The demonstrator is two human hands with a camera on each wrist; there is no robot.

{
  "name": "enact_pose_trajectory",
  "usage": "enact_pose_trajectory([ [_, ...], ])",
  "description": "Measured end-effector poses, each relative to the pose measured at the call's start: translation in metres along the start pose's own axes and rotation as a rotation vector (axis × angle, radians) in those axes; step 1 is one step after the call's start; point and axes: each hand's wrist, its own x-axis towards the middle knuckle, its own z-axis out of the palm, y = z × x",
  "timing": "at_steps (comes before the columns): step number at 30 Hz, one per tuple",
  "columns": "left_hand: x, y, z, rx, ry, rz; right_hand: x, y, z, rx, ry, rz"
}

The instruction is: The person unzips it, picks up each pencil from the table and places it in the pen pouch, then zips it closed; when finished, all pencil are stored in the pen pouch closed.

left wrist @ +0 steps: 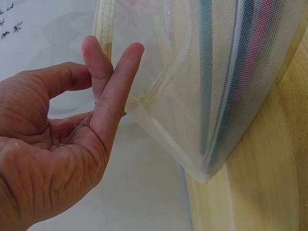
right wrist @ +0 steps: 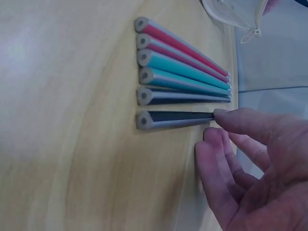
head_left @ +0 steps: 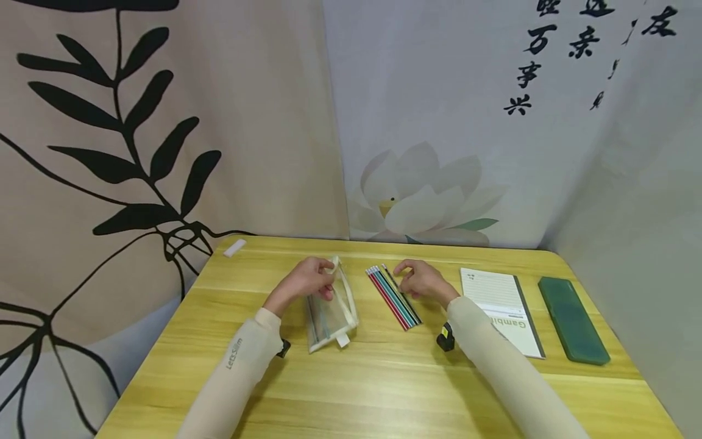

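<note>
My left hand (head_left: 311, 277) pinches the upper edge of a see-through mesh zip pouch (head_left: 347, 314), holding it raised above the table. Through the mesh in the left wrist view, teal, dark and pink pencil-like stripes (left wrist: 206, 72) show. To the pouch's right lies a row of pencils (head_left: 390, 299) in red, pink, teal and dark colours, side by side. With its fingertips, my right hand (head_left: 423, 280) pinches the far end of the outermost black pencil (right wrist: 180, 118), which lies slightly apart from the row. That end is hidden behind the fingers.
A lined notebook (head_left: 499, 305) lies right of my right hand, partly under the sleeve. Further right is a dark green case (head_left: 573, 320). A small white block (head_left: 234, 247) sits at the table's far left corner. Fabric-covered walls rise behind the table.
</note>
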Motion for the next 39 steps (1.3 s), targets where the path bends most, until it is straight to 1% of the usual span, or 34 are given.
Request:
enact_pose_trajectory([
  [4,0.0004,-0.0001,0.0006,0.002,-0.007,0.007,0.0004,0.0003,-0.0005,0.019,0.005,0.019],
  [9,-0.0006,-0.0001,0.0001,0.004,-0.009,0.018,0.0015,0.0003,0.0007,0.031,0.004,0.024],
  [16,0.0000,-0.0014,-0.0017,0.007,-0.019,0.039,0.0033,-0.0030,0.0034,-0.041,0.022,0.033],
  [23,-0.0012,-0.0012,-0.0015,-0.006,-0.017,0.026,0.0043,-0.0059,0.0030,-0.076,0.010,0.054],
  [28,-0.0004,-0.0022,-0.0005,-0.014,-0.019,0.025,0.0028,-0.0051,0.0012,-0.071,-0.007,0.051],
  [31,-0.0014,-0.0011,-0.0003,-0.019,-0.016,0.025,0.0029,-0.0050,0.0002,-0.086,-0.006,0.038],
  [34,-0.0024,-0.0004,-0.0003,-0.021,-0.013,0.023,0.0041,-0.0057,-0.0006,-0.120,0.004,0.026],
  [39,-0.0002,-0.0020,-0.0007,-0.019,-0.019,0.023,0.0066,-0.0067,-0.0007,-0.164,0.019,0.027],
])
